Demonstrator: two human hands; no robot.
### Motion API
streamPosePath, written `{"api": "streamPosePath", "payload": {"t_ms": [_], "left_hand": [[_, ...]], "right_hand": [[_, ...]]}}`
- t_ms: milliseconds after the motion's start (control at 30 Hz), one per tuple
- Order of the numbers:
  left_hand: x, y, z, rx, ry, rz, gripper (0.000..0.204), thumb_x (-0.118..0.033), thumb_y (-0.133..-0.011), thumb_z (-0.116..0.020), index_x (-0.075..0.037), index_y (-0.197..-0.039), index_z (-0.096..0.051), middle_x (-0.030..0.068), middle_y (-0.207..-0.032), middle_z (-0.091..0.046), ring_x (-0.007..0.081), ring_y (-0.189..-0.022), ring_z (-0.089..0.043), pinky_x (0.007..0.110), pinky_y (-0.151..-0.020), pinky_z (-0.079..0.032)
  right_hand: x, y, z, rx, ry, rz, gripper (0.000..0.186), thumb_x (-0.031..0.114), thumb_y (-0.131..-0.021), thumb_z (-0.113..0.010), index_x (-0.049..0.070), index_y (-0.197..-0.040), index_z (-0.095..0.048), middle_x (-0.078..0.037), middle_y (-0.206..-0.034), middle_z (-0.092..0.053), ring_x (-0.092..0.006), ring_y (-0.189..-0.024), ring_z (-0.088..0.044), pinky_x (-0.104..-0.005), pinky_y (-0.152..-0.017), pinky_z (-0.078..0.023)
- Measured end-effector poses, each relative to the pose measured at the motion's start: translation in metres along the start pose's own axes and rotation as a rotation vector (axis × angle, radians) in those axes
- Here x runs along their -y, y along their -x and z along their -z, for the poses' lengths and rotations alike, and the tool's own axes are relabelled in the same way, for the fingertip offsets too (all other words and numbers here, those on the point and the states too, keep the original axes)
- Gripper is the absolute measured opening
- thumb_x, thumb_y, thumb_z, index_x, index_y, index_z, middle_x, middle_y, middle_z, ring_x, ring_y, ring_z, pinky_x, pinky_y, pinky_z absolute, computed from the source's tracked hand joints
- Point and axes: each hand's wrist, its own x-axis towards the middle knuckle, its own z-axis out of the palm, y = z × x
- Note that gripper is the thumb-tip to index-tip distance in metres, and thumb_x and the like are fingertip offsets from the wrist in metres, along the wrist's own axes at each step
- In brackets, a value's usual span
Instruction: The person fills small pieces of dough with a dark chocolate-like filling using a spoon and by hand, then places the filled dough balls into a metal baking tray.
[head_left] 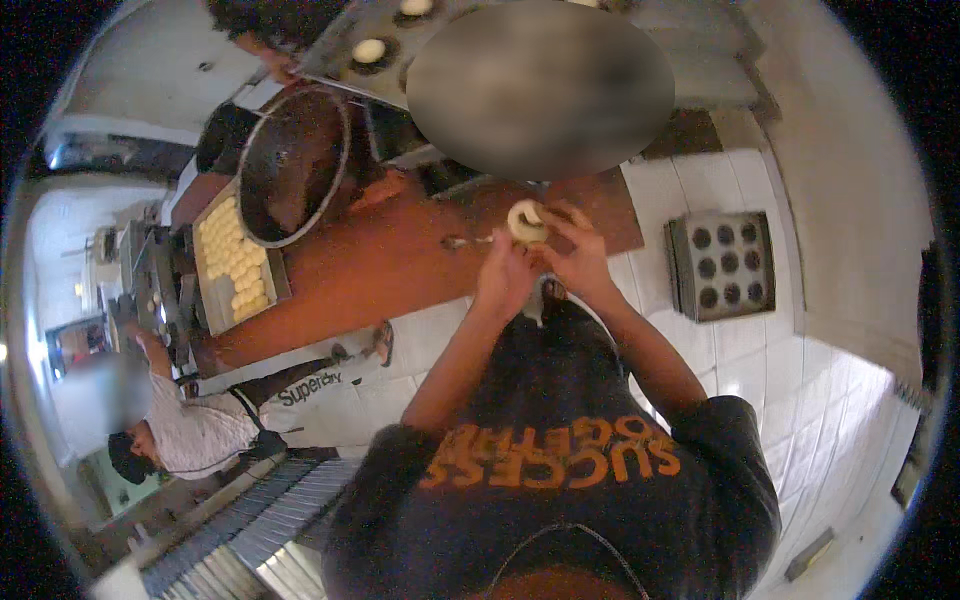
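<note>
At the flat table (370, 260), left grip (507, 274) and right grip (580, 262) hold a dough ring (516, 222).

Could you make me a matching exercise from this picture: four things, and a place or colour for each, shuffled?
1. dough ring
2. closely packed dough pieces
3. nine-cup baking tin
4. large round bowl

A. amid white tiles, at right
B. in the left hand and right hand
C. dark brown inside
D. in a rectangular tray, at left

1-B; 2-D; 3-A; 4-C

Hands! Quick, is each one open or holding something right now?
Left hand: holding the pale dough ring.
Right hand: holding the same ring's right side.
</note>
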Motion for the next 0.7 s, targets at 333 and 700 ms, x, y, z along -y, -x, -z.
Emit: {"api": "streamPosePath", "payload": {"t_ms": [333, 700], "left_hand": [[0.024, -0.011, -0.044, 0.021, 0.025, 0.180, 0.044, -0.040, -0.087, -0.045, -0.011, -0.119, -0.040, 0.0074, -0.116, -0.047, 0.0192, -0.105, -0.047, 0.033, -0.089, -0.040], [-0.005, 0.029, -0.053, -0.233, -0.439, -0.140, 0.028, -0.015, -0.080, -0.060, -0.002, -0.101, -0.048, 0.0079, -0.087, -0.057, 0.0141, -0.072, -0.057, 0.023, -0.054, -0.047]], "right_hand": [[0.010, 0.016, 0.060, 0.090, -0.305, -0.358, 0.029, 0.011, -0.067, -0.067, 0.003, -0.094, -0.060, -0.012, -0.094, -0.058, -0.0269, -0.086, -0.056, -0.0330, -0.073, -0.047], [0.049, 0.027, 0.035, 0.043, -0.011, -0.091, 0.026, 0.011, -0.062, -0.069, 0.003, -0.084, -0.058, -0.013, -0.086, -0.056, -0.0309, -0.082, -0.055, -0.0383, -0.071, -0.044]]}}
